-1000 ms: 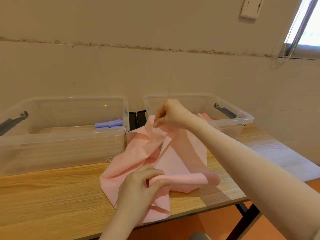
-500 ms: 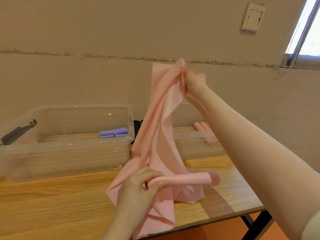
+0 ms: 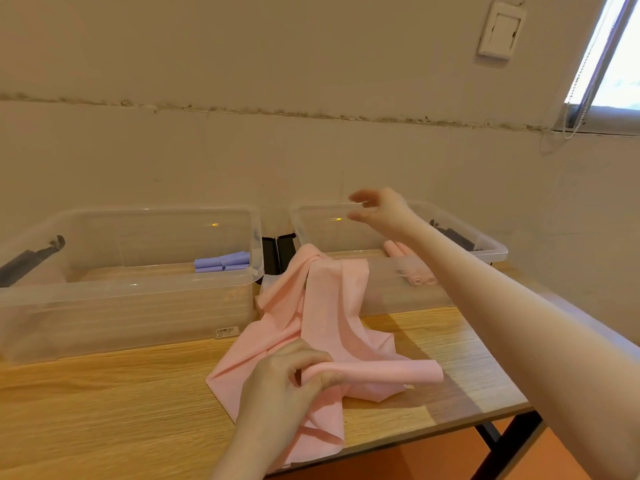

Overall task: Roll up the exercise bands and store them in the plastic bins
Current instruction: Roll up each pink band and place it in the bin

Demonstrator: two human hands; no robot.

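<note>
Nearest to you, your left hand (image 3: 284,386) pinches the rolled end of the pink band (image 3: 322,323) between thumb and curled fingers (image 3: 304,355). The rolled part sticks out to the right, just above the wooden worktop (image 3: 104,403). The loose rest of the band lies crumpled on the worktop, reaches its near edge, and runs away from you up to the front rim of the right bin (image 3: 491,249), where its far end hangs over that rim.

Your right arm crosses above the right side of the worktop. Your right hand (image 3: 381,211) hovers over the right bin with the fingers spread and relaxed; it holds nothing and is apart from the band.

Behind the band two clear plastic bins stand side by side against the wall. The left bin (image 3: 138,292) holds purple rolled bands (image 3: 223,265) in its far right corner. The right bin holds pink rolled bands (image 3: 412,268). A small barcode label (image 3: 227,331) sits on the front wall of the left bin; its writing is too small to read. Dark latches (image 3: 277,252) sit between the bins.

Farther up on the wall is a white switch plate (image 3: 500,31), and a window (image 3: 620,57) is at the top right.
</note>
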